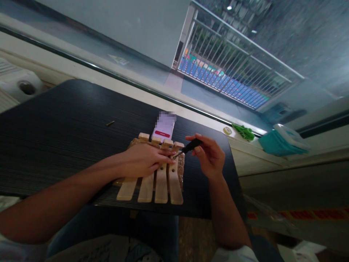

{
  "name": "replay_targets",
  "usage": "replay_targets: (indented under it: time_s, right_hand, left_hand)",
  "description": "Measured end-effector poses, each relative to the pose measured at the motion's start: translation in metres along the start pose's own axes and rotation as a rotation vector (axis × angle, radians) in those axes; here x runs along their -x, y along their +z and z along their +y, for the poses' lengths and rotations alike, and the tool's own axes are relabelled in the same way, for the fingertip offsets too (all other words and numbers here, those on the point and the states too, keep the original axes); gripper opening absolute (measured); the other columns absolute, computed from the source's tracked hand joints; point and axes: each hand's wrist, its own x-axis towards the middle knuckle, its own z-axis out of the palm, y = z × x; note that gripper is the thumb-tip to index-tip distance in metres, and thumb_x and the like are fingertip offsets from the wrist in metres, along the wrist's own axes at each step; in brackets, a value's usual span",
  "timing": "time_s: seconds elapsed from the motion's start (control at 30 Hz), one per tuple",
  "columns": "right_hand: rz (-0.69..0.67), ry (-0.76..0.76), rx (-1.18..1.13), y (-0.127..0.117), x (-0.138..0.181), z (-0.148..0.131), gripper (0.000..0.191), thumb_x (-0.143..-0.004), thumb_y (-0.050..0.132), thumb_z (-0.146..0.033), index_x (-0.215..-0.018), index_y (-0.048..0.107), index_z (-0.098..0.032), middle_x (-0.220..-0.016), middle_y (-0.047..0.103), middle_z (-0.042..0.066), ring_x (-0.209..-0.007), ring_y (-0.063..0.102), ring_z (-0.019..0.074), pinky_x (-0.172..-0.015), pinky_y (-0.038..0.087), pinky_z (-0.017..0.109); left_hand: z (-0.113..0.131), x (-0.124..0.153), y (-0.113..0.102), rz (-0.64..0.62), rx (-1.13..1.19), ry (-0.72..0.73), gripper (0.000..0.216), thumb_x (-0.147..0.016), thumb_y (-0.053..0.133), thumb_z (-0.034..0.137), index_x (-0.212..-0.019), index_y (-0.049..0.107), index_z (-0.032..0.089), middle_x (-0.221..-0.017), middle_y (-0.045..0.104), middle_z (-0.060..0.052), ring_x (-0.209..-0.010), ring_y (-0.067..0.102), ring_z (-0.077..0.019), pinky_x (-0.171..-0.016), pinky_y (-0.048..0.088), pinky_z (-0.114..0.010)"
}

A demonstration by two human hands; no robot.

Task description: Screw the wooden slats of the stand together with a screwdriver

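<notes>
My right hand (211, 156) is closed around the black handle of a screwdriver (194, 144), whose thin shaft slants down to the left. Its tip is at the rightmost of several pale wooden slats (176, 187), close to my left fingertips. Palm down across these slats lies my left hand (144, 157), with its fingers stretched out and slightly apart. Whether a screw sits under the tip is too small to tell. Dark round holes show in the slats on the right. Beneath them is a piece of brown translucent wrapping (180, 169).
A lit phone (165, 128) lies behind the slats on the dark table (68, 145). Farther left is a small brass-coloured piece (110, 123). Along the window ledge are a tape roll (227, 130), a green cloth (243, 132) and a teal-and-white container (282, 142).
</notes>
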Motion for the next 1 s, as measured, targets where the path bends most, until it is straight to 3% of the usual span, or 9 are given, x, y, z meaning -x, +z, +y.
replay_targets:
  time_s: [0.53, 0.83, 1.0]
  right_hand:
    - [0.117, 0.040, -0.014, 0.0027, -0.0016, 0.0043, 0.027, -0.084, 0.066, -0.025, -0.110, 0.063, -0.033, -0.092, 0.076, -0.003, -0.054, 0.062, 0.0066, -0.049, 0.057, 0.021]
    - [0.144, 0.033, 0.039, 0.0052, -0.0017, 0.0054, 0.024, -0.083, 0.067, -0.028, -0.106, 0.062, -0.030, -0.088, 0.071, -0.001, -0.055, 0.061, 0.0079, -0.049, 0.057, 0.024]
    - [0.156, 0.004, 0.028, 0.0075, -0.0014, 0.0041, 0.027, -0.082, 0.068, -0.024, -0.107, 0.062, -0.033, -0.086, 0.068, -0.003, -0.060, 0.063, 0.0084, -0.051, 0.057, 0.023]
  left_hand:
    - [0.0011, 0.0004, -0.0013, 0.014, 0.022, -0.004, 0.048, -0.091, 0.045, 0.018, -0.132, 0.059, 0.037, -0.148, 0.046, 0.008, -0.125, 0.058, -0.0220, -0.105, 0.044, -0.036]
    - [0.0017, 0.0005, -0.0017, 0.024, 0.013, 0.009, 0.048, -0.090, 0.046, 0.016, -0.132, 0.061, 0.036, -0.147, 0.048, 0.007, -0.124, 0.058, -0.0206, -0.104, 0.045, -0.033]
    - [0.0017, 0.0001, -0.0017, 0.000, 0.016, -0.004, 0.049, -0.091, 0.044, 0.018, -0.133, 0.059, 0.037, -0.149, 0.045, 0.008, -0.126, 0.057, -0.0232, -0.106, 0.045, -0.039]
